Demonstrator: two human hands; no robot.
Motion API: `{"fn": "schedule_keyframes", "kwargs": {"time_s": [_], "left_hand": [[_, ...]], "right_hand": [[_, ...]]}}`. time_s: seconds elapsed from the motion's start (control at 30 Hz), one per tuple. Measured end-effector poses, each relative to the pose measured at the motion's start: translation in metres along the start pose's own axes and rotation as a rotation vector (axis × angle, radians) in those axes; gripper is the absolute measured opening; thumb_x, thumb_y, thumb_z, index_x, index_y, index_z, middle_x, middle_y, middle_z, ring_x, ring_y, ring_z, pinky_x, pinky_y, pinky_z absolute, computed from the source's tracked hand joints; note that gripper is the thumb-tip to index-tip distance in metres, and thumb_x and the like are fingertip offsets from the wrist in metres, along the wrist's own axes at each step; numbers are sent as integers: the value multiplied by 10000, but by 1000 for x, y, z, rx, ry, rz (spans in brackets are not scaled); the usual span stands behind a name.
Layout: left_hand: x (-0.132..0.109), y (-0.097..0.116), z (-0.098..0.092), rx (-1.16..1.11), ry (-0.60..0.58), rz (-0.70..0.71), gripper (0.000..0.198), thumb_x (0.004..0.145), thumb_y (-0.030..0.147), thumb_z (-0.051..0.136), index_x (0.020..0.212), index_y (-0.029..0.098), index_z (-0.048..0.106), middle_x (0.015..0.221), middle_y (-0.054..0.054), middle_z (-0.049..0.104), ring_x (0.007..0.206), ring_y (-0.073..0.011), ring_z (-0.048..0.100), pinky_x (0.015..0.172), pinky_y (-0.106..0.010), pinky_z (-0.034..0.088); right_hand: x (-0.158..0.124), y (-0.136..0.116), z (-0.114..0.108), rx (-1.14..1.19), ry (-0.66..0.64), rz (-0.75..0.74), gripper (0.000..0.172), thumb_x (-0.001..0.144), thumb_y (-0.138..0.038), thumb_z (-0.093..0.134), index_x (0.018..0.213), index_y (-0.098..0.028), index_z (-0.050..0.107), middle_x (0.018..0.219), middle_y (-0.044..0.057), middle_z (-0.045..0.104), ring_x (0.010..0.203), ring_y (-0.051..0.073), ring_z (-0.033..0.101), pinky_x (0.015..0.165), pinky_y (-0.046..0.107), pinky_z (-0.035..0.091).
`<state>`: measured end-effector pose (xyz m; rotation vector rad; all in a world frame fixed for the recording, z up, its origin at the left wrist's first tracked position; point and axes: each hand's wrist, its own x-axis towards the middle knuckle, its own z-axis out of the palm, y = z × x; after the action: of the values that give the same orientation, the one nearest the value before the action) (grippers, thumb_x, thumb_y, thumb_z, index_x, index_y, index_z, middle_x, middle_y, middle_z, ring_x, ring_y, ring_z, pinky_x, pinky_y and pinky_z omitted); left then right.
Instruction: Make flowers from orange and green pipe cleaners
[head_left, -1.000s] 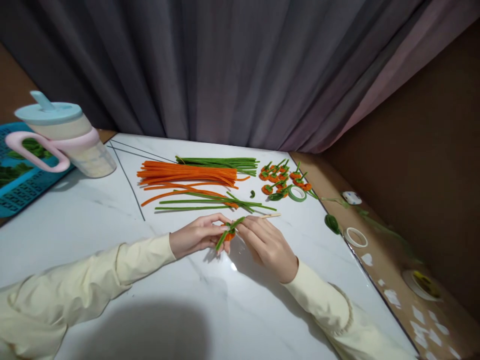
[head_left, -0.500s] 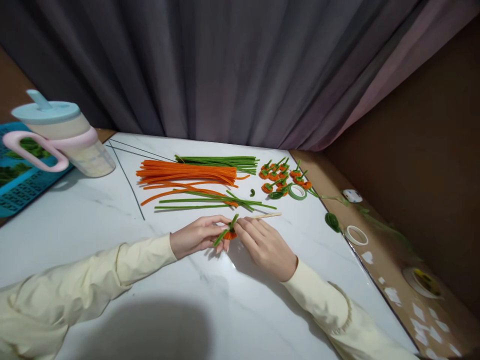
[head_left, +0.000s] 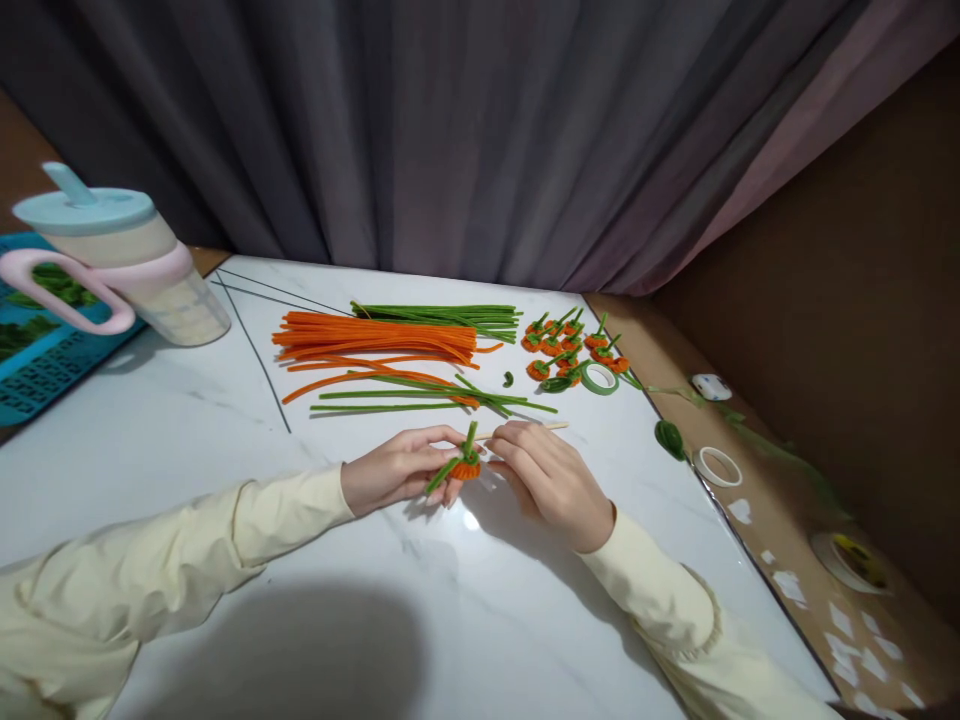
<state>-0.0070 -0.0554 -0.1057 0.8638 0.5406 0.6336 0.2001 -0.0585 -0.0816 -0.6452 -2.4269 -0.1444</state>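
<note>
My left hand (head_left: 397, 468) pinches a small orange pipe-cleaner flower (head_left: 465, 466) with green stem ends sticking out above and below it. My right hand (head_left: 551, 480) sits just right of the flower, fingers curled and close to it, beside a thin wooden stick (head_left: 540, 428) lying on the white marble table (head_left: 187, 440). Behind the hands lie loose green and orange pipe cleaners (head_left: 420, 390), a bundle of orange pipe cleaners (head_left: 375, 340) and a bundle of green ones (head_left: 442, 315). Several finished orange flowers (head_left: 566, 345) lie at the back right.
A roll of green tape (head_left: 600, 378) sits by the finished flowers. A cup with a blue lid and pink handle (head_left: 112, 265) stands at the back left near a teal mat (head_left: 30, 360). A white tape ring (head_left: 718, 465) and a green leaf (head_left: 667, 438) lie by the table's right edge. A grey curtain (head_left: 450, 140) hangs behind.
The flower has been turned so its green stem now points up. My right hand has drawn slightly away to the right of it.
</note>
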Motion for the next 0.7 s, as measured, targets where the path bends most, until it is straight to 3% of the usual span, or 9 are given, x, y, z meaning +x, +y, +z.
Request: {"fn": "schedule_keyframes", "kwargs": {"time_s": [0.2,0.43,0.53,0.7], "left_hand": [[-1,2,5,9,14,-28,290,780,340,656,915,125,515,587,-29,625,502,-108,547,467,-210,318],[-1,2,5,22,-27,-42,306,789,372,645,918,132,505,587,-25,624,498,-106,547,459,-202,336],[-2,3,6,75,-20,-21,304,802,380,633,923,137,496,585,-19,628,492,-100,538,481,-207,354],[-3,4,8,179,0,10,365,796,429,624,960,139,475,596,-13,618,519,-113,549,519,-226,402]], "right_hand": [[4,-4,-2,-105,47,-198,220,902,-46,361,997,-86,556,874,139,654,824,217,587,671,338,477],[3,-4,0,-109,58,-284,139,878,-44,443,904,-89,571,864,138,658,802,228,591,617,328,458],[0,-6,3,40,70,-151,178,889,-38,395,954,-105,547,894,145,635,823,216,572,648,337,464],[0,-8,4,433,48,259,121,910,-111,412,927,-160,522,859,91,580,795,171,539,676,302,472]]}}
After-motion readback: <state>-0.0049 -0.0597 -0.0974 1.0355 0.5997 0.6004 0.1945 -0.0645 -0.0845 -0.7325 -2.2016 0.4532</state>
